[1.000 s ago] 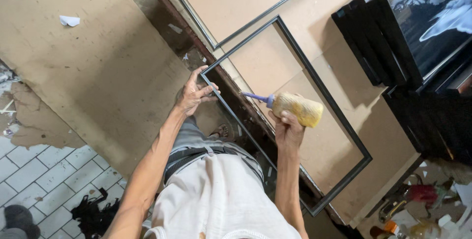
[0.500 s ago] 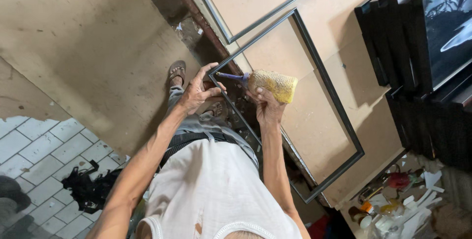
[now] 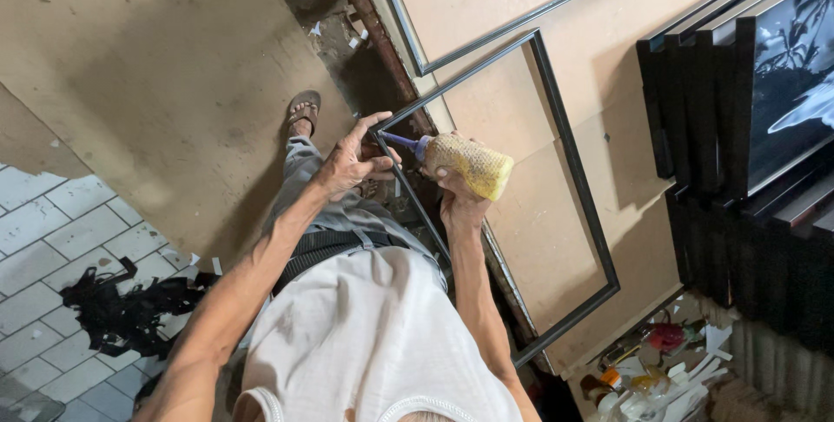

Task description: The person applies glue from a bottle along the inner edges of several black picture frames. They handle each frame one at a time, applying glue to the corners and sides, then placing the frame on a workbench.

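Observation:
A thin black rectangular frame [image 3: 580,181] lies on a tan board [image 3: 556,214]. My left hand [image 3: 352,161] grips the frame's near corner, fingers curled around the rail. My right hand [image 3: 459,201] holds a yellow squeeze bottle [image 3: 469,164] with a mesh-textured cover. Its purple nozzle [image 3: 398,140] points at that same corner, right beside my left fingers.
A second thin frame [image 3: 486,36] lies further up the board. Black framed pictures [image 3: 738,109] stand stacked at the right. Scraps and bottles [image 3: 660,370] litter the lower right. My sandalled foot [image 3: 303,112] rests on brown sheeting; black scraps [image 3: 122,309] lie on grey tiles.
The view has shifted as my head moved. The bottle's nozzle has come down to the frame corner, and my left hand has closed onto that corner.

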A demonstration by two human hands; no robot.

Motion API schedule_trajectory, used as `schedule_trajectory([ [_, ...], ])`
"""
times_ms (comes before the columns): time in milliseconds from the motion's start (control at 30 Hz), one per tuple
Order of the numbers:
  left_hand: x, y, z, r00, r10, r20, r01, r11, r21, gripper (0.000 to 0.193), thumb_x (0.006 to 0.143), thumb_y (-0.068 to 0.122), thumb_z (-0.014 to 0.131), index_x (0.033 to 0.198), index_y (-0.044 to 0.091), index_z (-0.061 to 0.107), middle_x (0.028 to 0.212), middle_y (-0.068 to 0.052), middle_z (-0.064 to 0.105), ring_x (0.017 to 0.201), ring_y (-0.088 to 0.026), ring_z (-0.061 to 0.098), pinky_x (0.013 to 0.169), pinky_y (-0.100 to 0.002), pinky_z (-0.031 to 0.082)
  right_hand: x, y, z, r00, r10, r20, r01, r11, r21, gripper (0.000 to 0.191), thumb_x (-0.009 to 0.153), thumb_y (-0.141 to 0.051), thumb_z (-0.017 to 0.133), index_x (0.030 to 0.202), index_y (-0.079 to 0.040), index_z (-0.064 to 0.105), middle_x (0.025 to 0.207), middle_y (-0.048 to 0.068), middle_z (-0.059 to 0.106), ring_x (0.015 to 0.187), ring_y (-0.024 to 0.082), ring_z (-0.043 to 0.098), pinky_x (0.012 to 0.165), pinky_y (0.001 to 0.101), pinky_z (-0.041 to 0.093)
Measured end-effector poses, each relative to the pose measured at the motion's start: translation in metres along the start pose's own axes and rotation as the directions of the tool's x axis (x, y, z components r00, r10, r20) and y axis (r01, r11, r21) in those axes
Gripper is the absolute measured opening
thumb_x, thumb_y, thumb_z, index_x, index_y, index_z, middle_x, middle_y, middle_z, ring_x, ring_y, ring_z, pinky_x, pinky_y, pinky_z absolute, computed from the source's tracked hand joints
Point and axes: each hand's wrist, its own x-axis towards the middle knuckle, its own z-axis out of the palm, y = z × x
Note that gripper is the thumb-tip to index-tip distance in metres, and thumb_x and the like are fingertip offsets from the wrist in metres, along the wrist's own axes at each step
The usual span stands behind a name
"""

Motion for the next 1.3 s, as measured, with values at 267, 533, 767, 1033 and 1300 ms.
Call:
schedule_trajectory([
  [267, -0.004, -0.003, 0.003, 1.000, 0.013, -0.028, -0.014, 1.000, -0.018, 0.079, 0.091, 0.004, 0.073, 0.158, 0.022, 0.034, 0.109, -0.007, 0.071, 0.103, -0.019, 0.072, 0.087, -0.040, 0.068, 0.024, -0.020, -0.011, 0.997, -0.066, -0.049, 0.061, 0.993, -0.099, 0.071, 0.072, 0.013, 0.072, 0.138, 0.003, 0.049, 0.140, 0.024, 0.059, 0.119, 0.034, 0.067, 0.093, 0.0433, 0.066],
  [533, -0.008, -0.001, 0.002, 1.000, 0.002, -0.014, -0.003, 0.998, -0.066, 0.080, 0.093, 0.002, 0.071, 0.159, 0.020, 0.031, 0.108, -0.011, 0.072, 0.102, -0.021, 0.072, 0.089, -0.042, 0.067, 0.082, -0.060, -0.026, 0.968, -0.247, -0.035, 0.233, 0.946, -0.227, 0.067, 0.069, 0.009, 0.075, 0.131, 0.004, 0.052, 0.118, 0.019, 0.064, 0.107, 0.033, 0.070, 0.077, 0.0488, 0.071],
  [767, -0.009, 0.004, 0.006, 0.999, 0.002, -0.042, -0.003, 1.000, -0.026, 0.078, 0.093, 0.000, 0.071, 0.159, 0.016, 0.032, 0.107, -0.012, 0.072, 0.103, -0.021, 0.073, 0.088, -0.041, 0.067, 0.130, -0.086, -0.043, 0.926, -0.378, -0.005, 0.366, 0.900, -0.236, 0.054, 0.073, 0.013, 0.073, 0.125, 0.011, 0.057, 0.110, 0.022, 0.070, 0.094, 0.033, 0.074, 0.076, 0.0445, 0.069],
  [1033, -0.006, 0.010, 0.011, 0.999, 0.031, -0.045, -0.031, 1.000, -0.004, 0.081, 0.090, -0.002, 0.070, 0.159, 0.014, 0.032, 0.104, -0.013, 0.072, 0.096, -0.018, 0.071, 0.084, -0.037, 0.066, 0.167, -0.116, -0.044, 0.851, -0.525, 0.002, 0.491, 0.794, -0.359, 0.052, 0.077, 0.008, 0.079, 0.125, 0.008, 0.060, 0.107, 0.018, 0.072, 0.091, 0.030, 0.074, 0.081, 0.0447, 0.067],
  [1300, -0.005, 0.006, 0.010, 0.992, 0.078, -0.097, -0.079, 0.997, 0.002, 0.078, 0.088, -0.001, 0.072, 0.155, 0.011, 0.035, 0.102, -0.016, 0.074, 0.091, -0.021, 0.075, 0.078, -0.037, 0.067, 0.150, -0.114, -0.033, 0.620, -0.628, 0.470, 0.741, 0.269, -0.616, 0.060, 0.083, -0.002, 0.090, 0.135, 0.000, 0.059, 0.137, 0.021, 0.065, 0.130, 0.031, 0.064, 0.113, 0.0431, 0.057],
])
